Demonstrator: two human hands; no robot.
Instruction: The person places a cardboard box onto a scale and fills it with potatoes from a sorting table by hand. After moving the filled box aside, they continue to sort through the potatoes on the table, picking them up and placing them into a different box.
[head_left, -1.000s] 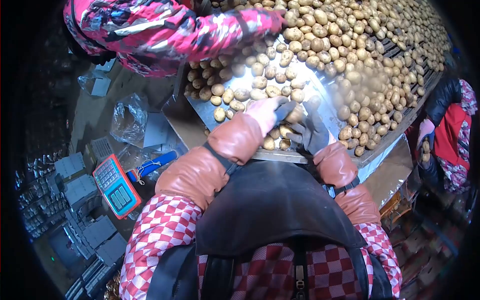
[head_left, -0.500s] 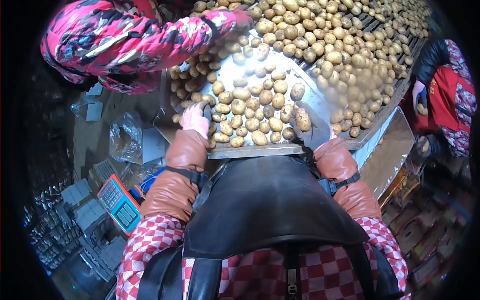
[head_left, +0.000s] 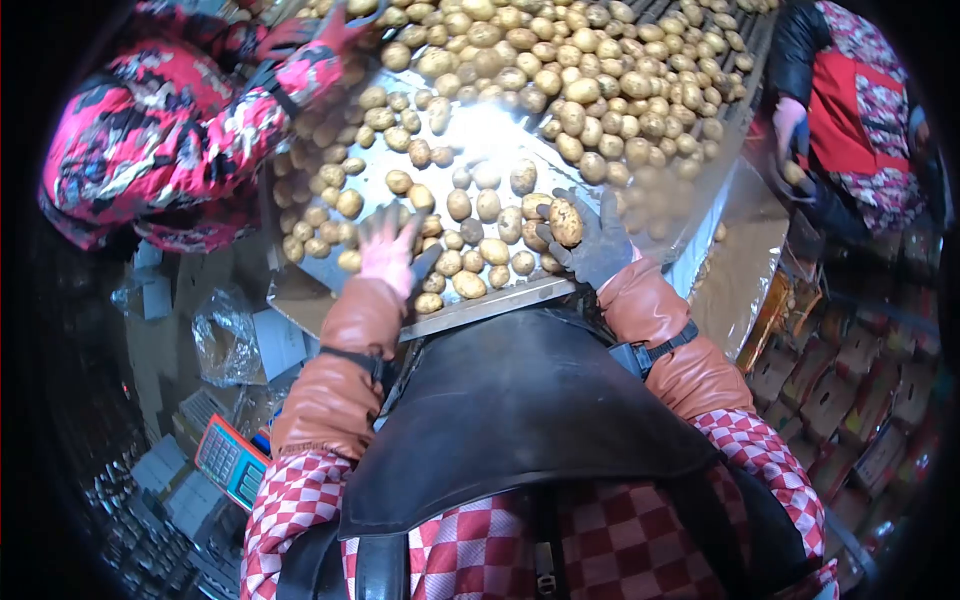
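My left hand (head_left: pixel 393 248), in a glove with a pink back, lies with spread fingers over potatoes at the left part of the metal tray (head_left: pixel 510 305). It grips nothing that I can see. My right hand (head_left: pixel 595 245), in a grey glove, has a brown-spotted potato (head_left: pixel 565 222) against its thumb and palm near the tray's front right. Between my two hands lie several loose potatoes (head_left: pixel 468 285) on the shiny surface.
A large heap of potatoes (head_left: pixel 640 85) covers the slatted rack at the back. A co-worker in pink camouflage (head_left: pixel 150 130) reaches in from the left; another with a red apron (head_left: pixel 845 110) is at the right. A calculator-like device (head_left: pixel 232 462) and cardboard (head_left: pixel 745 250) flank me.
The view has shifted, so the tray appears further left. My left hand's fingers have spread among the potatoes. My right hand still has a potato. The left co-worker's arm has drawn back.
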